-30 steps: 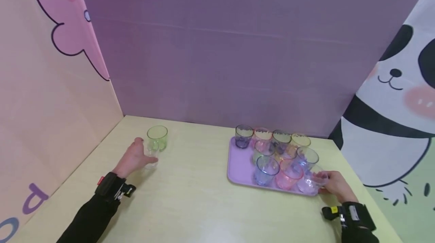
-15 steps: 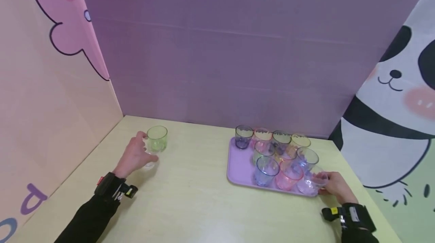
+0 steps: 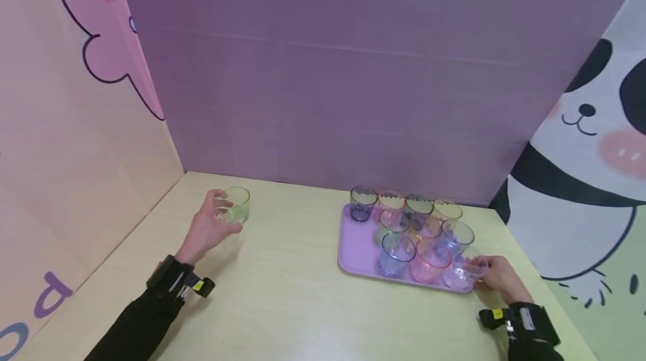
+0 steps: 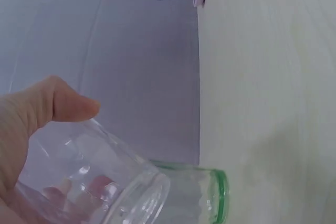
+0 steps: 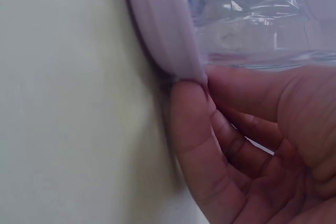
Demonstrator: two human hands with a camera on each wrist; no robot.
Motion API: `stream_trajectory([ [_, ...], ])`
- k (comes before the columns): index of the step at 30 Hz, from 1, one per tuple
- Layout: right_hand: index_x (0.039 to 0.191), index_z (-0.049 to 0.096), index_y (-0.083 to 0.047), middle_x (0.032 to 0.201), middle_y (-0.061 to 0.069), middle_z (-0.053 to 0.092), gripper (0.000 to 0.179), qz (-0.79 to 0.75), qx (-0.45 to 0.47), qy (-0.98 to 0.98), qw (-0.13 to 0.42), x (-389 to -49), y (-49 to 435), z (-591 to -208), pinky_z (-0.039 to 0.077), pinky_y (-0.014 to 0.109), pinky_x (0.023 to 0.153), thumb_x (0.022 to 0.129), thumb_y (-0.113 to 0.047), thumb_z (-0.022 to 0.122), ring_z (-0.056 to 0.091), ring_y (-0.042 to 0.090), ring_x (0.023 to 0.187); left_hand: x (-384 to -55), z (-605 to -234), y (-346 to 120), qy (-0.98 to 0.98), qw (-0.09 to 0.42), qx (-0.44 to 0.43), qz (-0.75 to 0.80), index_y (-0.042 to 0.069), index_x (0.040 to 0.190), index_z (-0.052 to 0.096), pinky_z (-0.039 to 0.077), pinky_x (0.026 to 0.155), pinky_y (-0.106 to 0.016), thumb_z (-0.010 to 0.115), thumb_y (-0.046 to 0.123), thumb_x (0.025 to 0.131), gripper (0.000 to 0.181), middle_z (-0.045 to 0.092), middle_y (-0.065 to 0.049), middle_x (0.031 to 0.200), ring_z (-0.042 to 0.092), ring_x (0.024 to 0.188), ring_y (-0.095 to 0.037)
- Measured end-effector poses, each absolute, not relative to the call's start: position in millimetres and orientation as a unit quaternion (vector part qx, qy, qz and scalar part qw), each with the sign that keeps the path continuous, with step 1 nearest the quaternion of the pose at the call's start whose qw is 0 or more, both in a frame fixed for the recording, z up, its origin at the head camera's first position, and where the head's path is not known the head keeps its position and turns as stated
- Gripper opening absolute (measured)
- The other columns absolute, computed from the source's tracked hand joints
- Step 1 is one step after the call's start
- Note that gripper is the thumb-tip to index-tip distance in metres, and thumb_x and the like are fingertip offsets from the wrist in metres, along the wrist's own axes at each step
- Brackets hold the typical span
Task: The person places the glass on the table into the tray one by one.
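Note:
My left hand [image 3: 204,232] grips a clear tumbler [image 4: 84,166], thumb on one side and fingers round the other. It is raised above the table and overlaps a green tumbler [image 3: 242,207] that stands at the back left. In the left wrist view the clear one hangs tilted in front of the green one, whose green ring [image 4: 222,198] shows past it. At the near right corner of the purple tray [image 3: 353,249], my right hand [image 3: 499,278] pinches the rim [image 5: 184,51] between thumb and forefinger. A clear tumbler [image 3: 458,274] stands on the tray right beside those fingers.
Several coloured tumblers crowd the tray, among them a blue one [image 3: 395,257], a pink one [image 3: 429,263] and a dark one [image 3: 362,207]. A purple wall [image 3: 323,97] rises behind the pale table [image 3: 282,294], with printed panels at both sides.
My left hand has moved slightly right and away from me with the clear tumbler, which now overlaps the green tumbler more. The right hand and the tray have stayed put.

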State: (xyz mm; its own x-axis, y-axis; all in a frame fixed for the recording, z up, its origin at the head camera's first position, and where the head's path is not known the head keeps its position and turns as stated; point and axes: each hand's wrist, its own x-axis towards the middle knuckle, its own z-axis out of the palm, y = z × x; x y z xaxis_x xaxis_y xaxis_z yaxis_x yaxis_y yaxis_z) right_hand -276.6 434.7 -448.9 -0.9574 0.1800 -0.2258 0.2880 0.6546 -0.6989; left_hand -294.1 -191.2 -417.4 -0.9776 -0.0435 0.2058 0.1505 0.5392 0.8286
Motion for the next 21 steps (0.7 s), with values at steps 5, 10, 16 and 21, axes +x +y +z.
stream_trajectory([
  [5,0.104,0.058,0.007,0.101,0.021,0.06,0.049,-0.401,0.125,0.905,0.074,-275.5,435.9,-448.9,0.053,0.032,0.062,0.076,-0.032,0.068,0.057,0.015,0.071,-296.2,-419.5,-179.8,-0.855,0.086,-0.037,-0.511,0.009,0.129,0.028,0.045,0.084,-0.044,0.074,0.013,0.066,0.078,0.048,-0.015,0.121,0.047,0.11,-0.032],
  [10,0.103,0.059,0.006,0.101,0.02,0.06,0.044,-0.403,0.12,0.905,0.068,-275.6,436.2,-450.5,0.053,0.032,0.062,0.077,-0.029,0.068,0.057,0.014,0.071,-301.2,-418.3,-165.1,-0.845,0.07,-0.053,-0.528,0.012,0.128,0.035,0.047,0.081,-0.04,0.074,0.012,0.066,0.073,0.049,-0.012,0.119,0.048,0.108,-0.03],
  [16,0.102,0.059,0.005,0.1,0.02,0.06,0.043,-0.403,0.124,0.904,0.069,-276.2,435.4,-450.2,0.053,0.032,0.063,0.077,-0.028,0.068,0.056,0.015,0.072,-306.7,-412.2,-148.7,-0.823,0.06,-0.067,-0.561,0.011,0.128,0.035,0.049,0.079,-0.038,0.074,0.01,0.066,0.074,0.047,-0.015,0.121,0.047,0.11,-0.032],
  [21,0.103,0.059,0.006,0.098,0.019,0.06,0.047,-0.401,0.123,0.905,0.068,-277.2,436.6,-450.5,0.053,0.032,0.062,0.075,-0.031,0.069,0.056,0.016,0.072,-312.7,-408.3,-132.7,-0.804,0.056,-0.067,-0.588,0.013,0.127,0.036,0.048,0.078,-0.036,0.074,0.009,0.065,0.073,0.048,-0.013,0.118,0.047,0.109,-0.031],
])
